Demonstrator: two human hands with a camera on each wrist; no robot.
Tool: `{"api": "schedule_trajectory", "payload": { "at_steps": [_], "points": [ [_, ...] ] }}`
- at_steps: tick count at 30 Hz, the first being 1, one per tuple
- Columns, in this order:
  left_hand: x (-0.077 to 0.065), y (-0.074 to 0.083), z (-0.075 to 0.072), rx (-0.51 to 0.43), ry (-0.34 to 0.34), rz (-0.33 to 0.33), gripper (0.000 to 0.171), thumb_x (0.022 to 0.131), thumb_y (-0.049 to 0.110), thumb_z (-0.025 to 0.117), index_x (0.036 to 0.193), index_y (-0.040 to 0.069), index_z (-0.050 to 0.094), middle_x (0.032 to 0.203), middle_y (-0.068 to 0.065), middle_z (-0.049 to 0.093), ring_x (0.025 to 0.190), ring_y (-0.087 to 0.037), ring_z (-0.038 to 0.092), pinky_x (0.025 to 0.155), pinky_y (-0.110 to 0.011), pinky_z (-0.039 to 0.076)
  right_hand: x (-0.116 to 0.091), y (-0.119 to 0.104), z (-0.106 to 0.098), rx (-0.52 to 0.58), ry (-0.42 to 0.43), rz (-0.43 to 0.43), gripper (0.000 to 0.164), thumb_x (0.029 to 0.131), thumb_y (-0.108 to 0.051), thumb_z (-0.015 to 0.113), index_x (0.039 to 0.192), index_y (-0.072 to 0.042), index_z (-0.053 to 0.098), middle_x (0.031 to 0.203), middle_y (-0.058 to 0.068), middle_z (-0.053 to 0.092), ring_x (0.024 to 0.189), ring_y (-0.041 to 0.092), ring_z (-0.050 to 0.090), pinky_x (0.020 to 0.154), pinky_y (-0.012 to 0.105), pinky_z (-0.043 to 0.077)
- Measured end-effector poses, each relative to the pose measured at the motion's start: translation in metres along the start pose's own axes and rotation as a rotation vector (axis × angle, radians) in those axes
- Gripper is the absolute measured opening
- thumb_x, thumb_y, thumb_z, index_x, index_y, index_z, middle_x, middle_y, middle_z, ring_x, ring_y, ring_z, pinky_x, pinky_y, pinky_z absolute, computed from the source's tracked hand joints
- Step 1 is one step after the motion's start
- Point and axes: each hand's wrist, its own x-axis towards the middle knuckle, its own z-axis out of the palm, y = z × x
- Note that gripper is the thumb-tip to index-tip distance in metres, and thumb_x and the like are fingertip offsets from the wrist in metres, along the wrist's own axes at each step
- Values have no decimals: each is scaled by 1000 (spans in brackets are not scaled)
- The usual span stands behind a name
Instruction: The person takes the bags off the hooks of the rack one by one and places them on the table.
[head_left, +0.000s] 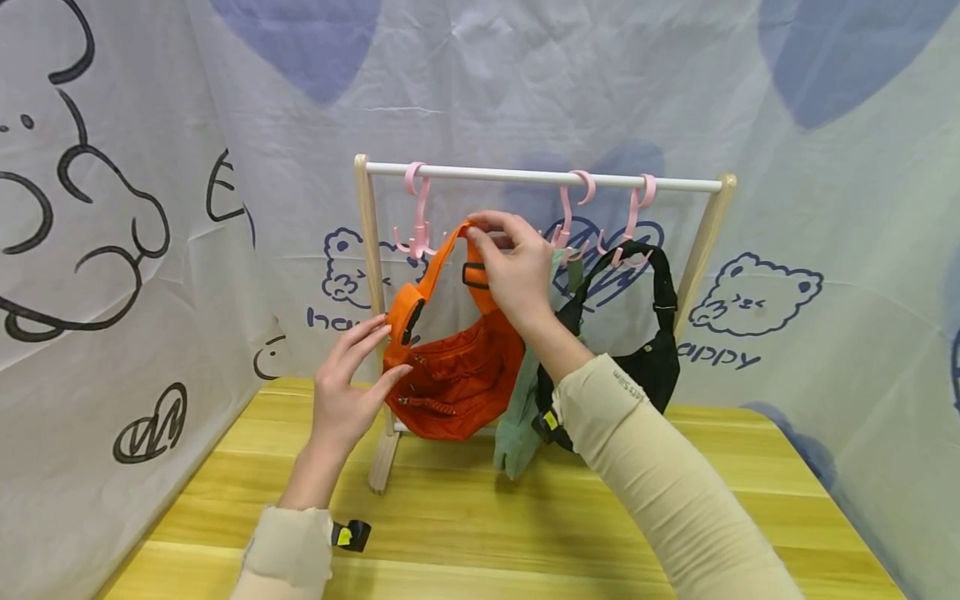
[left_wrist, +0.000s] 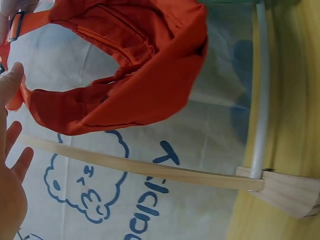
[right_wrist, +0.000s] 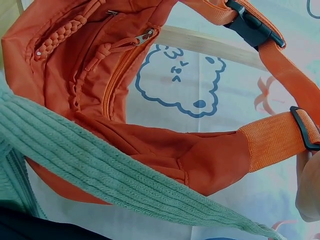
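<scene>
An orange waist bag (head_left: pixel 457 379) with a webbing strap hangs in front of the rack. My right hand (head_left: pixel 517 267) pinches the top of its strap loop, right of the left pink hook (head_left: pixel 420 242). My left hand (head_left: pixel 348 387) touches the bag's left side near the black buckle (right_wrist: pixel 255 27), fingers mostly straight and thumb at the lower edge. In the left wrist view, its thumb (left_wrist: pixel 14 82) meets the orange fabric. A green corduroy bag (right_wrist: pixel 100 145) and a black bag (head_left: pixel 652 367) hang to the right, the green one partly hidden.
The rack has a white rod (head_left: pixel 495 174) and wooden side posts (head_left: pixel 705 250). Two more pink hooks (head_left: pixel 564 221) hang on the rod's right half. The rack stands on a wood-grain table (head_left: pixel 450 525) before a printed cloth backdrop (head_left: pixel 600 67).
</scene>
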Motion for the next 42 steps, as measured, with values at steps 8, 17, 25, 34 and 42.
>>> {"api": "schedule_trajectory", "payload": {
  "at_steps": [8, 17, 25, 34, 42],
  "points": [
    [-18, -2, 4, 31, 40, -17, 68, 63, -16, 90, 127, -2, 72, 134, -22, 66, 123, -41, 62, 113, -27, 45, -1, 0, 1, 1, 0, 1, 17, 98, -11, 74, 112, -4, 78, 105, 9, 75, 86, 21, 73, 78, 31, 61],
    [-34, -7, 11, 10, 101, -21, 61, 65, -21, 88, 122, -5, 74, 130, -26, 67, 117, -42, 65, 108, -26, 49, -3, -2, 4, 18, -19, 12, 17, 98, -13, 74, 113, -5, 78, 107, 8, 75, 88, 19, 72, 77, 30, 61],
    [-44, -8, 17, 13, 154, -51, 53, 69, -22, 85, 118, -7, 74, 126, -26, 69, 115, -42, 66, 105, -25, 51, -7, -2, 7, 5, -34, 23, 18, 99, -14, 74, 114, -6, 78, 108, 8, 75, 89, 18, 72, 77, 30, 61],
    [-52, -10, 19, 16, 193, -84, 46, 72, -23, 81, 115, -6, 76, 123, -25, 70, 108, -38, 69, 100, -22, 53, -11, 4, 8, 4, -34, 17, 17, 98, -12, 74, 112, -4, 78, 107, 10, 75, 89, 20, 72, 78, 30, 61],
    [-52, -11, 12, 36, 222, -102, 44, 76, -23, 79, 115, -4, 77, 124, -22, 72, 110, -37, 69, 97, -20, 54, -15, 7, 7, 5, -53, 28, 17, 97, -12, 75, 112, -5, 78, 107, 8, 74, 90, 19, 71, 74, 27, 60]
  ]
}}
